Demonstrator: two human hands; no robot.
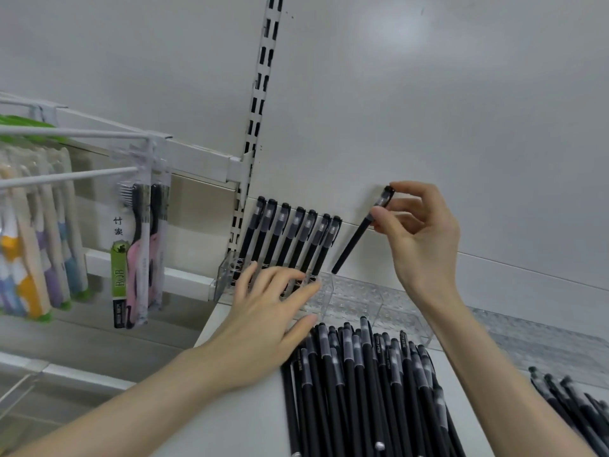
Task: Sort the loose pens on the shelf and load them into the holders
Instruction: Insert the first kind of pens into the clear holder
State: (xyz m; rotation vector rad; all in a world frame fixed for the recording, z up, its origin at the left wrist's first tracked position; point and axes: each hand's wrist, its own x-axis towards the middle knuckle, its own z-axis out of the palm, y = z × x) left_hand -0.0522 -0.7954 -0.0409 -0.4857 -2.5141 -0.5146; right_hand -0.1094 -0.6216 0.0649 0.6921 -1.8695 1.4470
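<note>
while fingers (379, 215) pinch pen (354, 244), holder (329, 291) has 7

Seven capped black pens (290, 235) stood leaning in a clear holder (225, 270) at back left, one black pen (357, 239) held tilted by the right hand (418, 232), tip just above the next holder (356, 301), loose black pens (362, 384) heaped on the white shelf (237, 407), smaller heap (573, 404) at right.

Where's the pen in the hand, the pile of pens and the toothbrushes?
held pen (355, 243), head view, on its black barrel.
pile of pens (362, 390), head view, middle of the pile.
toothbrushes (134, 268), head view, pink handle.
</note>
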